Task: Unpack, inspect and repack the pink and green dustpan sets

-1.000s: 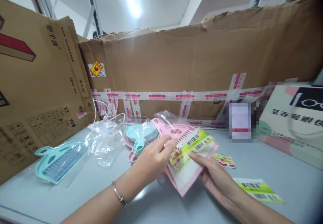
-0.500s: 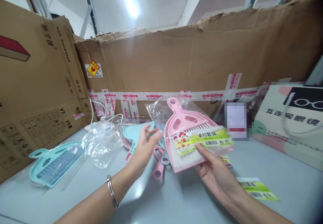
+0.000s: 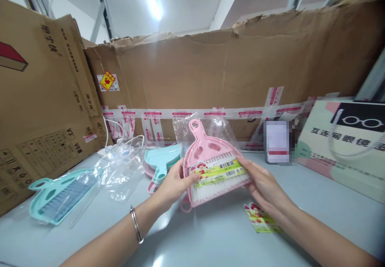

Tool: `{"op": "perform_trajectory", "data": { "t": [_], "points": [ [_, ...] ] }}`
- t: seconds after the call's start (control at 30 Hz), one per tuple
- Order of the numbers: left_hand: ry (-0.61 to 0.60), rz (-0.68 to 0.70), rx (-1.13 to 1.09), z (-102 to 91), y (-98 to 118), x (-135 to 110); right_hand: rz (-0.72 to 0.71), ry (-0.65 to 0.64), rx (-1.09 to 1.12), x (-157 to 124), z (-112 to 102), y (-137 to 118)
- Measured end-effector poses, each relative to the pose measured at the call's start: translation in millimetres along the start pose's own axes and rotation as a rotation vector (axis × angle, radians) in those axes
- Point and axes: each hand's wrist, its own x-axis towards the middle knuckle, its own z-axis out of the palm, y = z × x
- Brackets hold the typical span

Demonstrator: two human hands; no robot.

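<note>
Both my hands hold a pink dustpan-and-brush set (image 3: 207,148) upright above the grey table (image 3: 210,239). A green and yellow label card (image 3: 217,169) lies across its white bristles, and a clear plastic bag (image 3: 221,128) covers it. My left hand (image 3: 173,183) grips its left edge, thumb on the label. My right hand (image 3: 261,183) grips its right edge. A silver bracelet (image 3: 136,230) is on my left wrist. Behind my left hand lies a teal dustpan (image 3: 161,158) on more pink pieces.
A teal brush set in a bag (image 3: 57,195) lies at the left, an empty clear bag (image 3: 123,170) beside it. A loose label card (image 3: 260,219) lies under my right forearm. Cardboard walls (image 3: 240,70) stand behind and left; a printed box (image 3: 345,142) stands right.
The pink set was lifted from flat to upright. My left hand let go, reached toward the teal dustpan, then came back to grip the set's left edge. The view shifted right.
</note>
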Motion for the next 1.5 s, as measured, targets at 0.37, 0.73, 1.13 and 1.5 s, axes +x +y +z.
{"op": "perform_trajectory", "data": {
  "t": [0.37, 0.73, 1.13, 1.5],
  "points": [
    [0.042, -0.146, -0.059, -6.4, -8, 2, 0.084, -0.195, -0.175, -2, 1, -4],
    [0.283, -0.206, -0.170, -3.9, -3, 6, 0.200, -0.316, -0.111, -15, 6, -13],
    [0.129, -0.242, -0.175, -10.1, 7, 4, 0.184, -0.332, -0.123, -13, 3, -15],
    [0.263, -0.257, -0.105, -8.7, 0, 5, 0.076, -0.175, -0.183, -19, 13, 0]
  ]
}}
